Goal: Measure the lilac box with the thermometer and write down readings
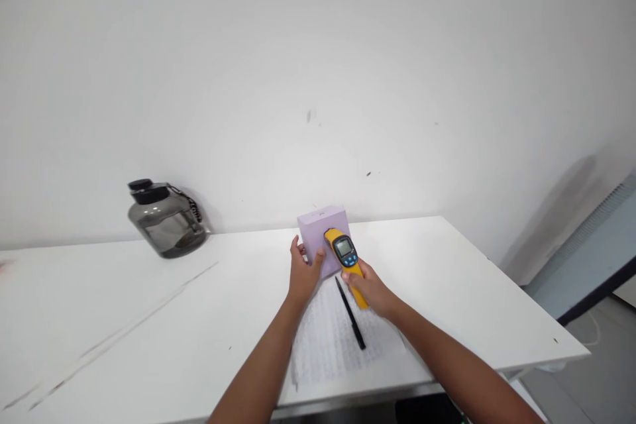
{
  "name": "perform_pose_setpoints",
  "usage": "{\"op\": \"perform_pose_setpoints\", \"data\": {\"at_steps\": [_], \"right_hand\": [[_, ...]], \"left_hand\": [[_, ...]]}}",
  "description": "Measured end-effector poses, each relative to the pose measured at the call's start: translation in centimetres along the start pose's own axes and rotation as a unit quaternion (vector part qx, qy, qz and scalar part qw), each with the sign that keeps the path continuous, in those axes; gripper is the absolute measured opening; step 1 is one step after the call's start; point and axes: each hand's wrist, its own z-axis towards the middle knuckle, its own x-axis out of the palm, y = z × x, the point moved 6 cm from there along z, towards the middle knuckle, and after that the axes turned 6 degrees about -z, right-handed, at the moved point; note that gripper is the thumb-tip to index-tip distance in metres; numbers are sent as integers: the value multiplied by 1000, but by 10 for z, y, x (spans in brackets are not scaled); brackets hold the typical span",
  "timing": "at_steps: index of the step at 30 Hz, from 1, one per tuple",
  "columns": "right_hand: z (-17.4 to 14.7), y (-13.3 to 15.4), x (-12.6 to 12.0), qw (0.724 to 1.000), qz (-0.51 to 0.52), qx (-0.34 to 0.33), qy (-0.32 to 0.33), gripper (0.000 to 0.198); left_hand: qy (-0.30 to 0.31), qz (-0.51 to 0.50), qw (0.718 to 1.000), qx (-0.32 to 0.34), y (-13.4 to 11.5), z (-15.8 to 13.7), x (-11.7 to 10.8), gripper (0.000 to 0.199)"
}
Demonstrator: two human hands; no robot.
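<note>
My left hand (305, 271) grips a lilac box (313, 236) by its left side, thumb across the front face. The box is upright and leans a little, near the wall. In my right hand (370, 286) is a yellow infrared thermometer (361, 297) with a small grey screen and blue buttons, its nose pointed at the front of the box. Whether the nose touches the box I cannot tell. Below both hands lies a sheet of paper (330, 344) covered in writing, with a black pen (352, 318) resting on it.
A dark see-through water bottle (171, 222) with a black cap and strap stands against the wall at the left. The white table (149, 331) shows grey streaks and ends at a right edge. Beyond that edge is a bluish-grey panel (586, 258).
</note>
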Motion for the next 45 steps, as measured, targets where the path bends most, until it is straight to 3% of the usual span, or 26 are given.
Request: {"op": "perform_pose_setpoints", "data": {"at_steps": [5,12,17,22,26,30,35,41,45], "right_hand": [[0,15,-4,999,-1,-38,-6,29],[-7,39,-33,972,-86,-139,-168,54],[-6,39,-50,960,-109,-133,-221,58],[-7,42,-52,957,-115,-136,-229,54],[-3,37,-60,949,-189,-65,-242,65],[4,28,-75,907,-349,37,-232,73],[12,9,-86,814,-541,113,-178,65],[18,-9,-84,781,-596,135,-128,60],[14,2,-77,746,-644,88,-143,56]], "left_hand": [[12,13,1000,10,-8,1,0,80],[6,10,1000,-12,-13,3,-1,91],[10,30,999,-7,-14,5,-1,91],[7,25,1000,-8,-15,4,-1,91],[7,16,1000,-10,-15,4,-1,89],[5,14,1000,-13,-14,3,0,91],[16,19,1000,-4,-13,2,2,88],[16,12,1000,-10,-11,1,2,91],[15,8,1000,-10,-9,2,3,90]]}}
